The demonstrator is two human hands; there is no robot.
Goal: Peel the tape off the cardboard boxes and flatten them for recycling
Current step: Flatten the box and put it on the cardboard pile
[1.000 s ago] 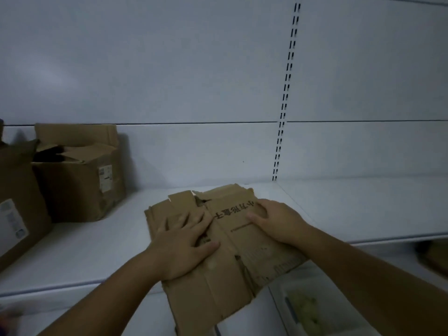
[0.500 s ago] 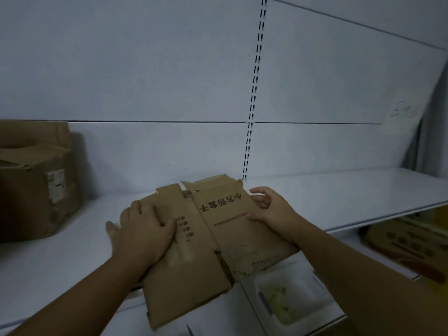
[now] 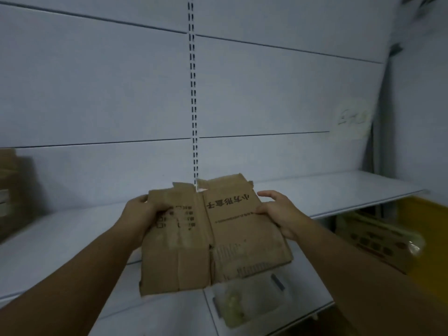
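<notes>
A flattened brown cardboard box (image 3: 213,241) with printed characters on its right panel hangs in the air in front of the white shelf (image 3: 339,190), tilted toward me. My left hand (image 3: 140,214) grips its left edge, thumb on top over the printed panel. My right hand (image 3: 278,214) holds its right edge, thumb on the top face and fingers spread past the edge. The box's torn flaps point away from me. No tape shows on the side I see.
Another cardboard box (image 3: 12,190) stands at the far left of the shelf, blurred. Below the shelf sit a clear plastic container (image 3: 244,301) and, at the right, a printed carton (image 3: 373,238) by something yellow. A slotted upright (image 3: 192,93) runs up the wall panel.
My hands went from pressing the flattened box on the shelf to gripping its side edges and lifting it off. My view swung right, so the boxes on the left slid almost out of frame.
</notes>
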